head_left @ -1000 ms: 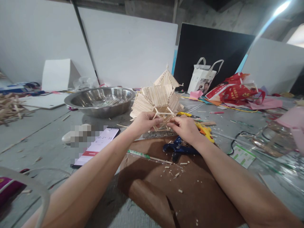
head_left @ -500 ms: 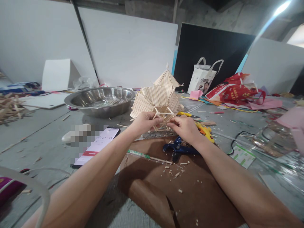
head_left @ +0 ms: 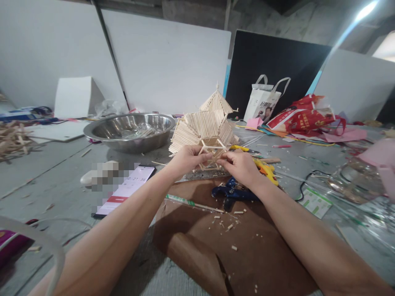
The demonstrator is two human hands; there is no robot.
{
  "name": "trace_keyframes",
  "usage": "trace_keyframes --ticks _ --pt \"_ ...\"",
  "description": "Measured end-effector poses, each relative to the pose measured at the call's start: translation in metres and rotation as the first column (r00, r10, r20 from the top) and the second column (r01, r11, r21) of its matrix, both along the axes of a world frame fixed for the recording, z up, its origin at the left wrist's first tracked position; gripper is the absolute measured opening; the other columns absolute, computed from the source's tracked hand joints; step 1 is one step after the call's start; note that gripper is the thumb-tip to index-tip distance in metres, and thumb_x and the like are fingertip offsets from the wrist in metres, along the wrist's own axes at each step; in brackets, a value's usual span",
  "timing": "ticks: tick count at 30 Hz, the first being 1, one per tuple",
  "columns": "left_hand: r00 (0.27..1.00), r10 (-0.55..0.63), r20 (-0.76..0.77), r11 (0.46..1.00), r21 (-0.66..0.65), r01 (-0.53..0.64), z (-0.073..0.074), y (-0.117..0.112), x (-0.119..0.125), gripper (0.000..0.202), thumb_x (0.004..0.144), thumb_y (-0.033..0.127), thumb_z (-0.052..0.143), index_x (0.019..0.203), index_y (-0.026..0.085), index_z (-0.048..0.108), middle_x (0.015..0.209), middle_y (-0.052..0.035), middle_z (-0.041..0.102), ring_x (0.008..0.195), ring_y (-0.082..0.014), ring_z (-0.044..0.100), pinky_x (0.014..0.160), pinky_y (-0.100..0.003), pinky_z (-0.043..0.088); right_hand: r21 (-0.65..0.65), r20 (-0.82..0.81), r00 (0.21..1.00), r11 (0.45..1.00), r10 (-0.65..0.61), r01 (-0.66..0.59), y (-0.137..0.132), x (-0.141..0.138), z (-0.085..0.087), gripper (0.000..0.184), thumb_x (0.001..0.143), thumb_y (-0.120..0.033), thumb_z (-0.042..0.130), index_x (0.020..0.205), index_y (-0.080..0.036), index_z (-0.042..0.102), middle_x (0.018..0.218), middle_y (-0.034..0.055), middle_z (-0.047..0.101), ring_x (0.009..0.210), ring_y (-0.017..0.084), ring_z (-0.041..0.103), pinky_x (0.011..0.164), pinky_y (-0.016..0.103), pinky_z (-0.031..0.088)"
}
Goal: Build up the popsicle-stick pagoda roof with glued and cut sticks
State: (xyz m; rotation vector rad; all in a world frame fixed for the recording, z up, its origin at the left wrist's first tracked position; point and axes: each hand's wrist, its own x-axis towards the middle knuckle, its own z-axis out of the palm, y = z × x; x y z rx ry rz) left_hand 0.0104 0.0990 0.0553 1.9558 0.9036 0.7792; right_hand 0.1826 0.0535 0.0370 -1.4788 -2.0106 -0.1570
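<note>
Stick frame [head_left: 214, 146] of thin pale wood sits between my two hands, just beyond the far edge of the brown sheet [head_left: 262, 259], with the roofed stick model [head_left: 203, 124] close behind it. My left hand [head_left: 187, 159] is closed in a pinch on its left side; my right hand [head_left: 242, 165] pinches its right side, likely so that the light, open joints are steadied without being crushed. Whether it also rests on the surface [head_left: 61, 170], I cannot tell. A blue tool [head_left: 230, 191] lies across the sheet's far edge near my right hand, a yellow tool [head_left: 269, 170] just past it, both probably placed for easy reach. Wood scraps [head_left: 230, 226] dot the sheet, which perhaps serves to catch them. Off its left edge a phone [head_left: 132, 187] lies face up, maybe so that I can read its timer.
</note>
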Motion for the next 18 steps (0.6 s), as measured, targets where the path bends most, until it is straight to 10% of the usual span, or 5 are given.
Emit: trace_keyframes --ticks 18 --pt "1.000 -0.008 0.025 1.000 -0.020 0.009 0.0001 -0.0007 0.0006 0.023 0.068 0.035 0.053 0.063 0.013 0.055 0.055 0.0005 0.051 0.046 -0.0053 0.044 0.044 -0.018 0.037 -0.005 0.006 1.000 1.000 -0.004 0.004 -0.0005 -0.0001 0.0001 0.024 0.076 -0.038 0.045 0.078 -0.021 0.062 0.067 0.0028 0.064 0.066 0.016 0.057 0.061 0.024 0.037"
